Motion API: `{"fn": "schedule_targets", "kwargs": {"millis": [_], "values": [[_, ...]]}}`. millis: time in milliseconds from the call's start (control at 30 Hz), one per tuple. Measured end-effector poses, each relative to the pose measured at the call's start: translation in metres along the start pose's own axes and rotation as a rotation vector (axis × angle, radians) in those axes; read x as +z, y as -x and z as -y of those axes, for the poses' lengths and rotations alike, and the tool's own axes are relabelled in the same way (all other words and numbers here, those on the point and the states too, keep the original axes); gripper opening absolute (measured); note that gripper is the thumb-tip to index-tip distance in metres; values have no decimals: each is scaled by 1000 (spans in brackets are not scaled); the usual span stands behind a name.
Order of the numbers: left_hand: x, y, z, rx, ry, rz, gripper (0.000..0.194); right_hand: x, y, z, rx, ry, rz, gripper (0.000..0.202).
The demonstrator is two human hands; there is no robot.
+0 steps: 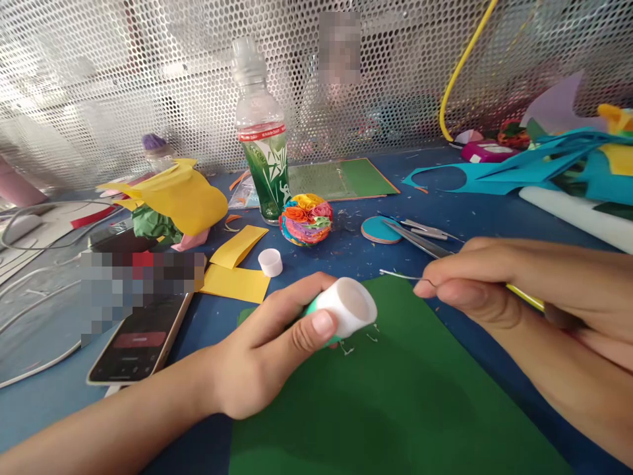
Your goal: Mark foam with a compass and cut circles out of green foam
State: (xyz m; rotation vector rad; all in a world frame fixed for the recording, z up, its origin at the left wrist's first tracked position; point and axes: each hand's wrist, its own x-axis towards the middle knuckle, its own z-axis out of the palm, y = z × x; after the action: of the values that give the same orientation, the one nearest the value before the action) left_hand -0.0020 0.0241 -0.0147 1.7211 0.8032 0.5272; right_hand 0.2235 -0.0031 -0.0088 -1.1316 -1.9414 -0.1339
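My left hand is wrapped round a glue stick, its open white end tilted up to the right. A thin whitish strand is pinched between the thumb and finger of my right hand, and a pen-like tool with a yellow part passes behind those fingers. Both hands are above a dark green sheet with small white scraps on it. A white cap lies beyond my left hand, beside yellow paper pieces. Farther back is a ball of coloured paper rosettes.
A green-labelled bottle stands at the back. Scissors and blue discs lie right of centre. Blue paper offcuts fill the back right. Left are a phone, cables and crumpled yellow paper. Perforated metal rises behind.
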Motion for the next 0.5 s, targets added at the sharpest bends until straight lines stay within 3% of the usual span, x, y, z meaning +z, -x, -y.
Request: {"fn": "schedule_targets", "kwargs": {"millis": [100,300,500], "values": [[0,2,5,-38,73,-37,50,-3,0,-1,-32,11,70,12],[5,-1,4,74,306,81,29,0,0,3,-33,-75,115,16],[4,-1,1,-145,121,-11,47,4,1,4,-31,-154,168,14]]}}
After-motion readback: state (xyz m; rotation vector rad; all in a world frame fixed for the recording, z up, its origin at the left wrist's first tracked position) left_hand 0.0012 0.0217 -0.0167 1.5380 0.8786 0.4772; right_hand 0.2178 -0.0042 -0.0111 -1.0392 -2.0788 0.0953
